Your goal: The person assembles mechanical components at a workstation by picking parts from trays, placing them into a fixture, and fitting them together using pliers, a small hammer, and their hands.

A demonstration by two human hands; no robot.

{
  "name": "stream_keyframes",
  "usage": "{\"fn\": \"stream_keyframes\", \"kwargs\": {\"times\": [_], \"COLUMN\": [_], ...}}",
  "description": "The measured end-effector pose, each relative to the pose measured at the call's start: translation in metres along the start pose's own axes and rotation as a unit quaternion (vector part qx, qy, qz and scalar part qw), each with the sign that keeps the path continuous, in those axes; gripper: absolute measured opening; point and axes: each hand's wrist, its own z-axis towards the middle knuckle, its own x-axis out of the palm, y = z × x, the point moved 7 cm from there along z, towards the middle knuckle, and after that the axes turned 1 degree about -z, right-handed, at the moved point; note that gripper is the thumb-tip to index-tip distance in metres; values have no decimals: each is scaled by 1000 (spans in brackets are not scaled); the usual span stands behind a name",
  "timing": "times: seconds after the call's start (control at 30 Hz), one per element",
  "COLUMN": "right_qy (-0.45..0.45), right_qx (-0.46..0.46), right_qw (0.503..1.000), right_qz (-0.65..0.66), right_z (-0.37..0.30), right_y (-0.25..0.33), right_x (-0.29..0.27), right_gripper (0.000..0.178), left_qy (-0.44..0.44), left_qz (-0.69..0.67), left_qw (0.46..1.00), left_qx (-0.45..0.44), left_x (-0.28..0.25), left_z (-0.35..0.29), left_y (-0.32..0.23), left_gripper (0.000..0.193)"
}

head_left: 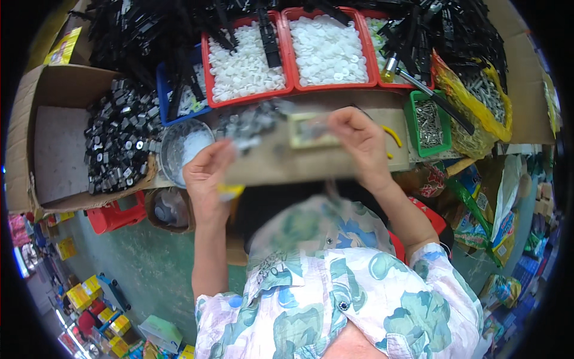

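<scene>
My left hand [206, 170] is over the left part of the work board [269, 164], its thumb and fingers closed together. What they hold, if anything, is blurred. Just beyond those fingertips lies a loose pile of small grey and black parts [254, 122]. My right hand [365, 143] pinches at the right end of a pale yellow rectangular block [295, 142] on the board. A small greyish piece at its fingertips is too smeared to name. The yellow curved handle of a tool [393, 136] lies to the right of this hand.
Red trays of white plastic discs [329, 51] and small white pieces [239, 72] line the back, under black strips [137, 36]. A cardboard box [66, 137] of black-and-silver parts and a metal bowl [170, 149] stand left. Right are a green screw bin [429, 122] and a hammer [442, 102].
</scene>
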Motion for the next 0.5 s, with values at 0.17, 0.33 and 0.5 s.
{"fn": "stream_keyframes", "kwargs": {"times": [0.17,0.33,0.5], "right_qy": [-21,-44,-38], "right_qx": [13,-16,-37], "right_qw": [1000,999,999], "right_qz": [3,5,-7], "right_z": [1,-3,-7], "right_y": [-2,-1,0], "right_x": [4,-9,-13], "right_gripper": [10,11,13], "left_qy": [32,63,69], "left_qz": [-33,-4,-24], "left_qw": [999,998,995], "left_qx": [-23,-29,-73], "left_x": [35,55,63], "left_z": [3,5,8], "left_y": [19,23,27], "left_gripper": [17,17,16]}}
